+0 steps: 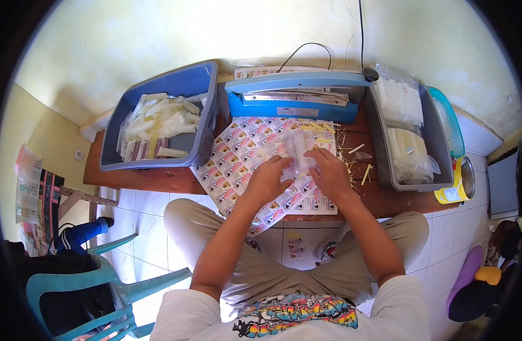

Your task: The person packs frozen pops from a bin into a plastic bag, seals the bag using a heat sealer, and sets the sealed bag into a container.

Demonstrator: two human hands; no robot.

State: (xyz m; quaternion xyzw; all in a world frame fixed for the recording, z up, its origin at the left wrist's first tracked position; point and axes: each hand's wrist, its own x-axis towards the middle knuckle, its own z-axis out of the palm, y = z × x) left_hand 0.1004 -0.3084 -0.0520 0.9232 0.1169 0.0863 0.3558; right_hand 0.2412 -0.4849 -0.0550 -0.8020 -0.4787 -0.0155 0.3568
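Observation:
A clear plastic bag [298, 149] with pale contents lies between my hands, over the sheets of printed labels [232, 153]. My left hand [269, 178] has its fingers closed on the bag's lower left edge. On the other side, my right hand [331, 174] pinches the bag's right edge between thumb and fingers. What exactly is inside the bag is too hazy to tell. Just beyond it stands a blue impulse sealer [295, 109] with its long lever arm [298, 80] lying across the top.
To the left, a blue tub [108, 145] holds many pale wrapped sticks [158, 122]. A grey tub [384, 148] with plastic-wrapped packs [408, 150] is at right, beside a yellow tin [455, 181] and a green basket [453, 125]. Thin offcuts [366, 174] litter the wooden table [141, 179]. A green chair [73, 282] stands lower left.

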